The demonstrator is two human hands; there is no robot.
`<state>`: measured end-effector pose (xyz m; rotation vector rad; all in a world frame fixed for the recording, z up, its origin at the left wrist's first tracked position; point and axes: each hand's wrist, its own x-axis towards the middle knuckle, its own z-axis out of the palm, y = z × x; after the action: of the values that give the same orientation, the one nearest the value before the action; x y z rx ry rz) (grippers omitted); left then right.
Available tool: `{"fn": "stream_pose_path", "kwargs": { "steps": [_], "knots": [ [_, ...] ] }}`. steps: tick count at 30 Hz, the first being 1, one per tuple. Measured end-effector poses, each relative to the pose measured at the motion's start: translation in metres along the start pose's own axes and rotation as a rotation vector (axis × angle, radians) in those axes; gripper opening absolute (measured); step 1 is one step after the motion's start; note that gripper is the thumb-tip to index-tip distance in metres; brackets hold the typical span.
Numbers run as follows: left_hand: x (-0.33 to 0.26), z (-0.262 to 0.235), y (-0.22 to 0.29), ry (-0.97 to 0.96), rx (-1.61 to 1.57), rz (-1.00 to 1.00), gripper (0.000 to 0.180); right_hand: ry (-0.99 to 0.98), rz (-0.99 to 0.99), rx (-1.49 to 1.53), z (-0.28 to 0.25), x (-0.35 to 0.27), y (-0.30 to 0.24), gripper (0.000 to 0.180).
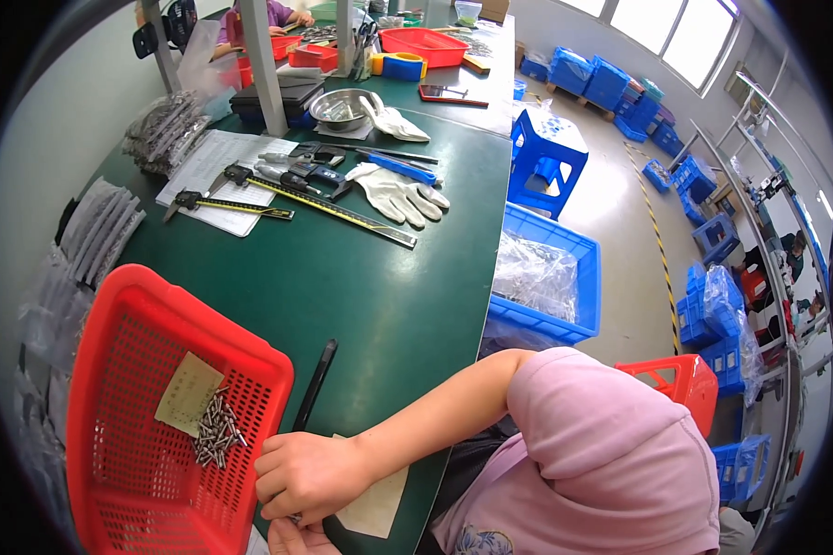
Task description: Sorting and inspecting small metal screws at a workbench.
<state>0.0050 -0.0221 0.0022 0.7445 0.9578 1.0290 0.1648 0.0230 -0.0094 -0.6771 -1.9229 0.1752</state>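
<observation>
A red basket (130, 407) stands on the green counter (389, 342) at the left, holding a yellowish slip (185, 393) and a loose heap of small metal pins (217, 433) that lies partly against it. With the pins tangled this way, lifting one at a time by its end would likely work best. Just past the basket's right side, the left hand (301, 538) is mostly cut off by the lower edge; its thumb and a finger show, bent toward the other hand. The right hand (313, 474) lies over it, palm down, fingers curled in, fingertips meeting. Something tiny may sit between the hands, but I cannot tell what, nor how firmly it is held. A light fingertip pinch would suit such small parts. Beyond the knuckles lies a black pen-like tool (316, 384); a cream sheet (377, 507) is partly under the right wrist, best kept from sliding.
</observation>
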Motion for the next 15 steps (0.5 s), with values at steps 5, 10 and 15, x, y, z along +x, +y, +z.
{"fn": "stream_pose_path", "kwargs": {
  "steps": [5,10,15],
  "knots": [
    [-0.003,-0.022,0.006,-0.121,0.071,0.072,0.022,-0.101,0.020,0.168,-0.005,0.005,-0.005,0.024],
    [0.007,-0.002,-0.002,-0.102,-0.019,-0.005,0.016,-0.213,0.093,0.095,-0.026,0.004,0.004,0.033],
    [0.001,0.005,0.008,-0.147,-0.204,-0.120,0.023,-0.204,0.079,0.095,-0.024,0.006,0.006,0.040]
  ]
}}
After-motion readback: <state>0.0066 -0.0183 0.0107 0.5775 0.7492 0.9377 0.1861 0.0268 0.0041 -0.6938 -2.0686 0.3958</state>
